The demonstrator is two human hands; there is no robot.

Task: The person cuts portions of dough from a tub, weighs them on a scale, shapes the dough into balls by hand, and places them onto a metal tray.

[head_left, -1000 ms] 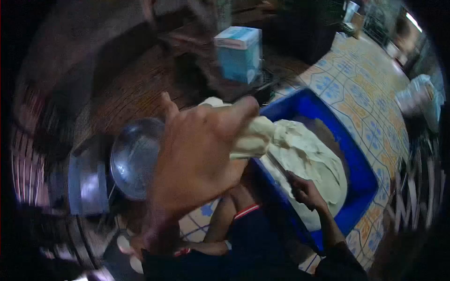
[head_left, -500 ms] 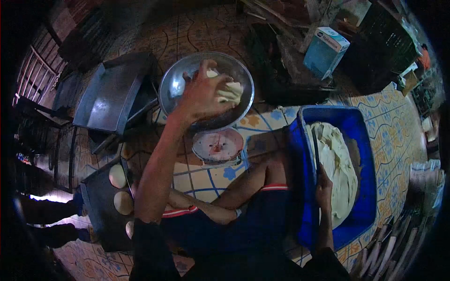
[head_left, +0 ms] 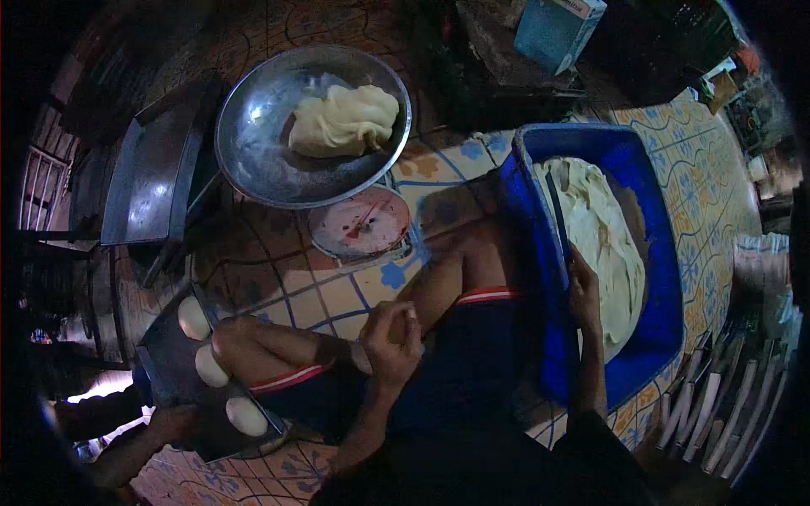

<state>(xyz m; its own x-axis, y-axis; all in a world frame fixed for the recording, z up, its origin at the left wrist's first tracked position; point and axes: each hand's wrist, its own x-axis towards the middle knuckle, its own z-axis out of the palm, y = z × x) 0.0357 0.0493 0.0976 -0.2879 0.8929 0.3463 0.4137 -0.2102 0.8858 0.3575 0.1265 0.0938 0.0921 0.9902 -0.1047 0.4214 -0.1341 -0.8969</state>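
Observation:
A large mass of pale dough (head_left: pixel 603 253) fills much of the blue tub (head_left: pixel 662 329). At the tub's left edge my right hand (head_left: pixel 582 291) is closed round a long dark blade (head_left: pixel 558 215). Over my lap is my left hand (head_left: pixel 393 341), its fingers curled in; a small pale bit shows at the fingertips, too small to name. A lump of dough (head_left: pixel 344 121) lies in the round metal bowl (head_left: pixel 253 164), which rests on a scale with a round dial (head_left: pixel 361 223).
Dough balls (head_left: pixel 245 416) sit on a dark tray (head_left: pixel 173 371) at the lower left, where another person's hand (head_left: pixel 175 422) reaches its edge. A metal trough (head_left: pixel 148 185) stands left of the bowl. At the top is a blue box (head_left: pixel 557 34); wooden sticks (head_left: pixel 713 413) lie at the right.
My left hand has let go of the dough in the bowl and drawn back to my lap. Another person's hand has come to the tray. My right hand stays at the tub's left edge.

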